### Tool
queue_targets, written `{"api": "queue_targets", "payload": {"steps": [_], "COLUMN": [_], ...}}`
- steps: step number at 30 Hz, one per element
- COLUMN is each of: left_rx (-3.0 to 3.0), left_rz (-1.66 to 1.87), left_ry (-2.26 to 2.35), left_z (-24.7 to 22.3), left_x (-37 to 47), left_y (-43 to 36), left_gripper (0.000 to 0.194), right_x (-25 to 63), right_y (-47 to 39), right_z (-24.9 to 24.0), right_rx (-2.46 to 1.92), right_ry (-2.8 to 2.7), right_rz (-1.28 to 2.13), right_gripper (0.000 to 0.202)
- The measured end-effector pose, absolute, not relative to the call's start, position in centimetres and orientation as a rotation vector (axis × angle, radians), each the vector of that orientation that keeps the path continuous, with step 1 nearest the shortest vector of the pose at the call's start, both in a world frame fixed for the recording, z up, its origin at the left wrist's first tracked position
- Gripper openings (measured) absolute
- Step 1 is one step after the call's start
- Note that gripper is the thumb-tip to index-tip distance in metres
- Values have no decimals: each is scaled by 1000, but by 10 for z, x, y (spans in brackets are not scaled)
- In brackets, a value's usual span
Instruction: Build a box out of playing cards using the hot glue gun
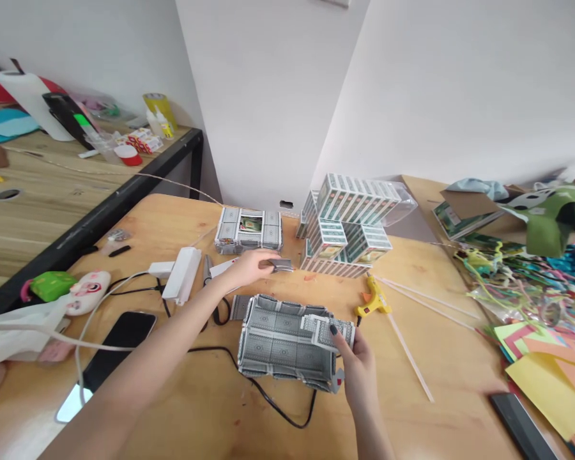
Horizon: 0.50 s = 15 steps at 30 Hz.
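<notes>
A tray-like open box built of grey patterned playing cards [278, 337] sits on the table in front of me. My right hand [359, 361] is closed on a few playing cards [334, 333] over the box's right end, thumb on top. Beyond the box, my left hand [250, 267] pinches a small bundle of playing cards [282, 264]. Further back stands a second structure of playing cards [249, 229] with a green piece in its middle. A loose grey card [239, 307] lies at the open box's left side.
Stacked card packs [354, 198] stand at the back. A yellow glue gun [374, 299] lies right of the box, near clear glue sticks [412, 358]. A black cable [273, 404] loops around the front. On the left are a phone [119, 348] and white power strip [182, 275].
</notes>
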<state>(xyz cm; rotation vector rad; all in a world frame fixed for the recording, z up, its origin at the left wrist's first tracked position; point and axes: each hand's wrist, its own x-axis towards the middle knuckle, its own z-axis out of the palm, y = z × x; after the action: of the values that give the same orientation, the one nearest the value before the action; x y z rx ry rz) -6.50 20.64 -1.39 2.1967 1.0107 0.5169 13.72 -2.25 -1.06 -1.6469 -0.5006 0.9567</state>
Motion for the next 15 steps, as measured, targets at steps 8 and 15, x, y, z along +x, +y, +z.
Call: {"api": "queue_targets", "payload": {"steps": [8,15], "left_rx": [2130,2250], "left_rz": [576,360], "left_ry": [1405,1528], "left_z": [-12,-37], "left_x": [-133,-137], "left_y": [181,173], "left_gripper": [38,51], "right_x": [147,146], "right_y": [-19,-14], "right_z": [-19,-22], "right_rx": [-1616,-1579], "right_ry": [-451,-432], "right_rz": [924,951], "right_gripper": [41,41]}}
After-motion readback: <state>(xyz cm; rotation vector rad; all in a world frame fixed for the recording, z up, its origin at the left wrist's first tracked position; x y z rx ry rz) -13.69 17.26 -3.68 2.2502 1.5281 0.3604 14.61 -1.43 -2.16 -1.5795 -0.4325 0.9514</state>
